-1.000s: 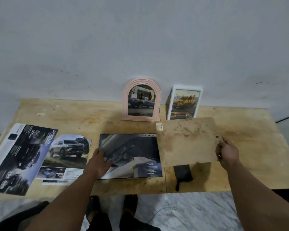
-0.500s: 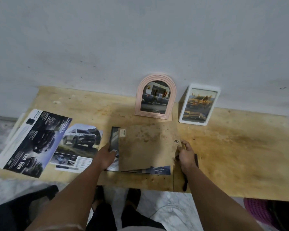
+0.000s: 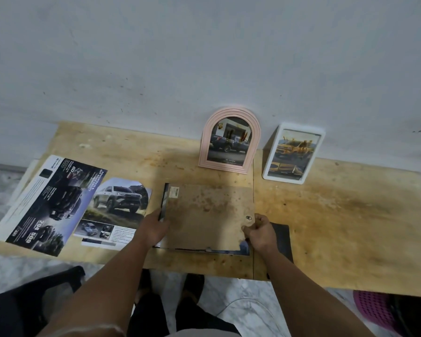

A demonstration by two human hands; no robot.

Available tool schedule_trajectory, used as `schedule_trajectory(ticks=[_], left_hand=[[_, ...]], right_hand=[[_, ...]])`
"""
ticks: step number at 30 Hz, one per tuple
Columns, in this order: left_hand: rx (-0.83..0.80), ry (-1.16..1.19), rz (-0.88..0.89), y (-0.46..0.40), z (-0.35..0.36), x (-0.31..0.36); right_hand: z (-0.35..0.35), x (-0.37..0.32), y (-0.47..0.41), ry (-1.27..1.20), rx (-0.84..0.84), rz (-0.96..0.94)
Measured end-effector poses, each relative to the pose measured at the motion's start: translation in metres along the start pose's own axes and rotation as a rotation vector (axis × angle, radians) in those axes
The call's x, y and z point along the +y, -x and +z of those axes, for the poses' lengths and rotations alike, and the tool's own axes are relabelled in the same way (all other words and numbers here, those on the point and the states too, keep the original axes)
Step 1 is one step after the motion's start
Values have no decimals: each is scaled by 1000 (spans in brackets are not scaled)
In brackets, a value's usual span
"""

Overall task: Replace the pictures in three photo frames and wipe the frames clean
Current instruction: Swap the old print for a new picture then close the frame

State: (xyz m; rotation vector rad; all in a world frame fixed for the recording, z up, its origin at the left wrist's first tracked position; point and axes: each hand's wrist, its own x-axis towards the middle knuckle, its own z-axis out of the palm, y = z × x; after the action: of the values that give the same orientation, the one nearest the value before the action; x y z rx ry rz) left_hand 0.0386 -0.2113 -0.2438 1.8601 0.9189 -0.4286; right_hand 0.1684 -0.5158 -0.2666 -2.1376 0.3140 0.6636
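stained matt brown fibreboard backing [image 3: 208,215], bare plywood table [image 3: 338,215] — blotchy, unvarnished, glossy printed paper brochure [image 3: 51,203] and cutout [image 3: 117,207], ribbed pink frame [image 3: 229,140] and smooth white frame [image 3: 294,153] — both plastic-looking, matt plaster wall [image 3: 204,57]

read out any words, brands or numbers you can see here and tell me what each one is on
"TOYOTA": bottom of the picture in the pink arched photo frame.
"POWERTRAIN & OFF-ROAD ABILITY": dark car brochure, sideways.
"204" and "500": same brochure, near end.
Cut-out car picture captions, brown backing board sticker: unreadable.
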Motion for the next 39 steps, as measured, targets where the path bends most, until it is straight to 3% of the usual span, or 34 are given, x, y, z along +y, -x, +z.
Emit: schedule_trajectory(ticks=[13, 23, 29, 33, 39], left_hand=[[14, -121, 26, 2, 5, 4], [-9, -746, 229, -4, 15, 7], [18, -858, 333, -23, 18, 15], [42, -899, 436, -51, 20, 13], [8, -933, 414, -61, 38, 8]], right_hand=[[14, -12, 23, 686, 29, -154], [33, -30, 16, 1054, -216, -487], [51, -37, 2, 1060, -237, -549], [69, -50, -14, 1104, -273, -492], [72, -51, -16, 1124, -293, -439]])
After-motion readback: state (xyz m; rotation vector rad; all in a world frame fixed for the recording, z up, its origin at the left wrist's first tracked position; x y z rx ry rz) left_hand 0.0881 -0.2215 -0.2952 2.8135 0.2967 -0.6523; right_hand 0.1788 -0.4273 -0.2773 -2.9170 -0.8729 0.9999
